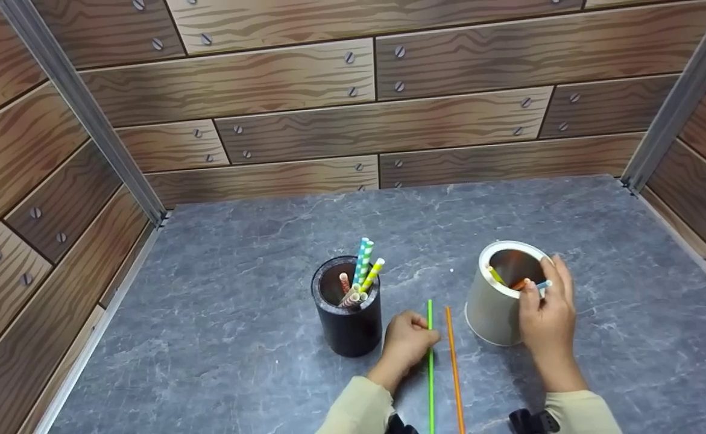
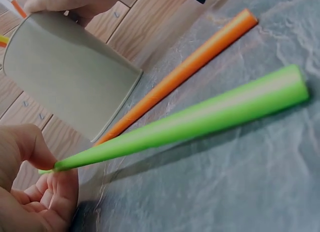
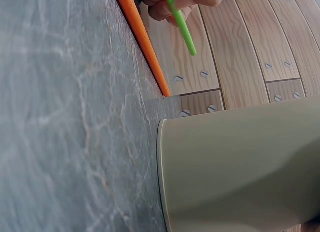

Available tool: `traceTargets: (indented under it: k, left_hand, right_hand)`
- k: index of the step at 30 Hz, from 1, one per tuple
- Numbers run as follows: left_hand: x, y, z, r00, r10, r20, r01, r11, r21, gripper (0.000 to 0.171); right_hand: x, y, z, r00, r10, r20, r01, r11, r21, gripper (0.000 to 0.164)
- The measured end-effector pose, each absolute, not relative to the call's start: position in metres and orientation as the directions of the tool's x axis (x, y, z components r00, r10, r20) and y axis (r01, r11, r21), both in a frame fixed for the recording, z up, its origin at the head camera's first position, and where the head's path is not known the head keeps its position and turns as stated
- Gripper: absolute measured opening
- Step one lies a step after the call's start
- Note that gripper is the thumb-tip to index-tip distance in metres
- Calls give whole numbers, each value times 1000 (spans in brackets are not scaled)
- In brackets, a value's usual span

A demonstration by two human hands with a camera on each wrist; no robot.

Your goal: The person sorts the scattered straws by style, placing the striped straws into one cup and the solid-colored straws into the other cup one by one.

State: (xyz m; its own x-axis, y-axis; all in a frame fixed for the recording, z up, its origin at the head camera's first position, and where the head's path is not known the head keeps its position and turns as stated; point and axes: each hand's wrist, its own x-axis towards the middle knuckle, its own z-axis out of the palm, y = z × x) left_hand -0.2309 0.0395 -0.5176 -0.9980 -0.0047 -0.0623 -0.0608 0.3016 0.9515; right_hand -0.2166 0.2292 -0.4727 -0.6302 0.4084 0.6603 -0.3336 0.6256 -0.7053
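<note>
My left hand (image 1: 410, 340) pinches a long green straw (image 1: 431, 380) between thumb and fingers. In the left wrist view the green straw (image 2: 190, 121) slants up from the fingertips, with its shadow on the tabletop below. An orange straw (image 1: 454, 367) lies on the table just right of it, roughly parallel. My right hand (image 1: 548, 319) holds the upper right side of a white cylindrical holder (image 1: 490, 313), its thumb at the rim. Tips of yellow, orange and blue straws (image 1: 496, 275) show inside that holder; their lower parts are hidden.
A black cylindrical holder (image 1: 353, 331) stands left of my left hand, with several striped paper straws (image 1: 365, 265) leaning in it. Under everything is a grey marbled tabletop (image 1: 220, 313), bordered by wood-patterned panels (image 1: 304, 132) at the back and sides.
</note>
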Motion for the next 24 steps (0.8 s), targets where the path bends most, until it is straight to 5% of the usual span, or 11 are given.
traceTargets:
  k: [12, 24]
  left_hand:
    - [-235, 34, -516, -990, 35, -140, -138, 55, 989, 26]
    - [-233, 40, -499, -999, 3, -45, -45, -86, 995, 32]
  right_hand:
    - [-216, 229, -473, -637, 417, 649, -319, 624, -714, 44]
    - [-217, 229, -473, -629, 407, 663, -333, 629, -702, 43]
